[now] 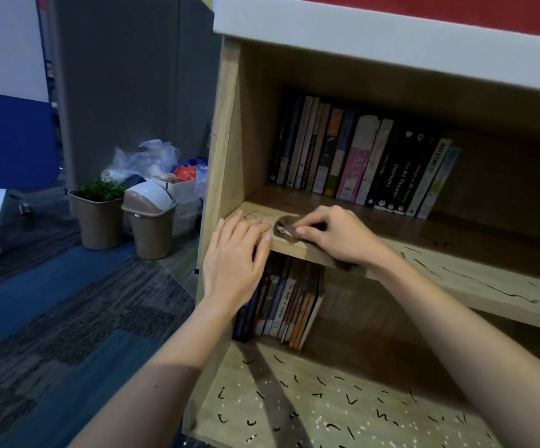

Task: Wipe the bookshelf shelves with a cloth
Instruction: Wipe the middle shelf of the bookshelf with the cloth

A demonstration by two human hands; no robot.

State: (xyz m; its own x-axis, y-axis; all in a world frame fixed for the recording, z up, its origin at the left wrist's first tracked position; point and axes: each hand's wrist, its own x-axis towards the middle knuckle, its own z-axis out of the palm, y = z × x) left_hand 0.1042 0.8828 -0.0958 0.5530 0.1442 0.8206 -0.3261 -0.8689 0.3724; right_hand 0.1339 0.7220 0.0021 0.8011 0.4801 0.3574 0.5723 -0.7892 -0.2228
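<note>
A wooden bookshelf (229, 130) fills the right of the head view. On the front left of its middle shelf (475, 279) lies a brown cloth (289, 226), and my right hand (333, 236) pinches it with curled fingers. A corner of the cloth hangs over the shelf edge under that wrist. My left hand (234, 257) rests flat, fingers straight, on the shelf's left front corner, just left of the cloth. Black marks dot the middle shelf and the bottom shelf (343, 402).
A row of upright books (359, 156) stands at the back of the middle shelf, and more books (288, 302) lean under it at the left. On the carpet to the left are two tan bins (150, 218), a potted plant (99, 192) and plastic bags (152, 160).
</note>
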